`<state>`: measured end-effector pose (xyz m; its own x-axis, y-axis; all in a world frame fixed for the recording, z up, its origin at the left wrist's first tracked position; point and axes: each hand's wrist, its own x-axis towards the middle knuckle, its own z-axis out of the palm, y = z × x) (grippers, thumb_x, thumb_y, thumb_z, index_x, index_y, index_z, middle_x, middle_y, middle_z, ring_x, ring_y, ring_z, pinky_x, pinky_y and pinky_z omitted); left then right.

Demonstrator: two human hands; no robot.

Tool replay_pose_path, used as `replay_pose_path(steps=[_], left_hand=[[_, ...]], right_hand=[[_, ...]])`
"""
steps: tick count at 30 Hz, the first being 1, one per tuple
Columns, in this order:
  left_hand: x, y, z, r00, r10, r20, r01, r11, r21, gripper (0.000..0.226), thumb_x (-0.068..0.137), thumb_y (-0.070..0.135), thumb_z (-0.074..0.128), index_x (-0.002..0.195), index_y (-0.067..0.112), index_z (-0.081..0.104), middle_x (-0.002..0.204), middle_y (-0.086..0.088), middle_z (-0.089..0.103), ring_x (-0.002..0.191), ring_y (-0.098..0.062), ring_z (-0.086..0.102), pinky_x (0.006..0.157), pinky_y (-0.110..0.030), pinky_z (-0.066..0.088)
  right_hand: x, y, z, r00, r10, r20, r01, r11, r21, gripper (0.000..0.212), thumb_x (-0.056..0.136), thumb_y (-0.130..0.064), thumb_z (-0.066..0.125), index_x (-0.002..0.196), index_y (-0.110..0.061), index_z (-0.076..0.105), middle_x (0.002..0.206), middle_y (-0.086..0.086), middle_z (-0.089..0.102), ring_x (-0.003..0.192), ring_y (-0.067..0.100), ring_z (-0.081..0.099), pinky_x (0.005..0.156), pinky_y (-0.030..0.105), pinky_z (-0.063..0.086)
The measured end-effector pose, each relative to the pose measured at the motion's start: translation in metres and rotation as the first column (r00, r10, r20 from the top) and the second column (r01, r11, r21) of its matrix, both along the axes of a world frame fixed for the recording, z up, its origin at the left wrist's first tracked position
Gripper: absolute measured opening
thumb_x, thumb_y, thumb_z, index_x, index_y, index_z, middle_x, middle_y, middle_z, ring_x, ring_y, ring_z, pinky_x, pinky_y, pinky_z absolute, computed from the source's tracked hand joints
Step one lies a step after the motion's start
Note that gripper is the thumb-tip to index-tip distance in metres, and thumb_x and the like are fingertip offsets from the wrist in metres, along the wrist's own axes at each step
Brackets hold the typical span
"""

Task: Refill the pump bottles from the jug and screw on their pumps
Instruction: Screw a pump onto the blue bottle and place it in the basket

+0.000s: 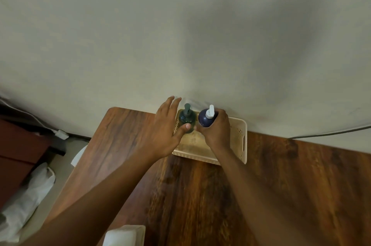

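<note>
Wooden table [281,195], dark brown grain, its far edge set against a pale wall. A cream perforated basket [242,141] rests directly on the tabletop at that far edge. A white block-like object [124,235], only partly visible, sits at the near edge.

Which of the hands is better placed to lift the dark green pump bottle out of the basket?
Left, probably. The left hand is open right beside the dark green pump bottle with its thumb against it, while the right hand already grips the navy bottle in the basket.
</note>
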<state>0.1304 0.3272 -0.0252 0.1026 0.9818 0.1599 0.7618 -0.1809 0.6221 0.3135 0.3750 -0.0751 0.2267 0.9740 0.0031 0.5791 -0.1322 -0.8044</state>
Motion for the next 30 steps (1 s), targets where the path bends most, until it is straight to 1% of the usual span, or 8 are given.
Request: replay_pose_path(steps=[5,11,14,17,20,22,26,30], left_hand=[[-0.005,0.000,-0.003,1.000,0.000,0.017,0.001,1.000,-0.025,0.081,0.097,0.068,0.040,0.164,0.028,0.016,0.173,0.000,0.013,0.160,-0.017,0.010,0.122,-0.034,0.012],[-0.014,-0.002,-0.001,0.999,0.021,0.049,-0.019,0.998,-0.057,0.082,0.096,0.067,0.040,0.163,0.024,0.021,0.173,-0.002,0.016,0.160,-0.020,0.013,0.125,-0.039,0.016],[-0.015,-0.008,0.002,0.999,0.022,0.048,-0.019,0.998,-0.063,0.080,0.097,0.066,0.041,0.163,0.026,0.020,0.173,-0.001,0.016,0.159,-0.020,0.013,0.126,-0.043,0.017],[-0.016,-0.016,0.007,0.998,0.036,0.050,-0.032,0.997,-0.075,0.079,0.098,0.063,0.044,0.163,0.026,0.020,0.173,-0.002,0.016,0.160,-0.021,0.014,0.127,-0.047,0.020],[-0.018,-0.027,0.014,0.997,0.057,0.051,-0.053,0.995,-0.089,0.080,0.097,0.062,0.046,0.163,0.025,0.019,0.173,-0.002,0.015,0.160,-0.021,0.014,0.127,-0.050,0.021],[-0.020,-0.037,0.020,0.995,0.070,0.069,-0.063,0.992,-0.105,0.080,0.097,0.062,0.047,0.163,0.026,0.020,0.173,-0.001,0.015,0.160,-0.021,0.014,0.127,-0.053,0.021],[-0.025,-0.063,0.038,0.995,0.088,0.047,-0.083,0.991,-0.102,0.080,0.097,0.061,0.047,0.163,0.025,0.022,0.173,-0.002,0.017,0.160,-0.021,0.015,0.127,-0.054,0.021],[-0.028,-0.093,0.064,0.990,0.135,-0.029,-0.137,0.988,-0.076,0.077,0.101,0.056,0.049,0.163,0.016,0.027,0.171,-0.008,0.024,0.160,-0.025,0.018,0.129,-0.049,0.016]], right_hand=[[-0.004,0.002,-0.013,0.999,0.011,0.048,-0.011,1.000,-0.016,0.085,0.057,-0.038,0.095,0.126,-0.024,0.048,0.126,-0.001,0.056,0.110,0.017,0.056,0.082,0.018,0.039],[-0.005,0.002,-0.012,0.998,0.016,0.061,-0.016,1.000,-0.004,0.086,0.054,-0.038,0.096,0.123,-0.021,0.048,0.123,0.000,0.055,0.108,0.017,0.056,0.082,0.021,0.044],[-0.005,-0.001,-0.009,0.998,0.031,0.055,-0.030,0.999,-0.019,0.090,0.054,-0.037,0.096,0.126,-0.019,0.046,0.126,0.002,0.053,0.112,0.021,0.055,0.090,0.029,0.051],[0.001,-0.004,-0.003,0.997,0.075,0.010,-0.074,0.995,-0.062,0.096,0.055,-0.037,0.096,0.132,-0.018,0.042,0.133,0.004,0.050,0.120,0.023,0.052,0.097,0.034,0.050],[0.010,-0.013,0.006,0.994,0.106,-0.024,-0.108,0.987,-0.121,0.110,0.055,-0.045,0.094,0.143,-0.019,0.033,0.144,0.005,0.043,0.131,0.026,0.045,0.105,0.039,0.047],[0.015,-0.025,0.015,0.994,0.111,-0.018,-0.112,0.989,-0.094,0.115,0.056,-0.050,0.092,0.146,-0.021,0.027,0.148,0.004,0.039,0.135,0.025,0.041,0.105,0.035,0.043],[0.018,-0.058,0.041,0.992,0.128,0.002,-0.127,0.990,0.059,0.108,0.058,-0.056,0.089,0.143,-0.030,0.029,0.145,-0.004,0.043,0.131,0.017,0.043,0.101,0.026,0.040],[0.011,-0.092,0.062,0.972,0.232,-0.040,-0.227,0.969,0.099,0.107,0.060,-0.061,0.085,0.146,-0.034,0.028,0.150,-0.009,0.039,0.137,0.014,0.038,0.110,0.037,0.042]])
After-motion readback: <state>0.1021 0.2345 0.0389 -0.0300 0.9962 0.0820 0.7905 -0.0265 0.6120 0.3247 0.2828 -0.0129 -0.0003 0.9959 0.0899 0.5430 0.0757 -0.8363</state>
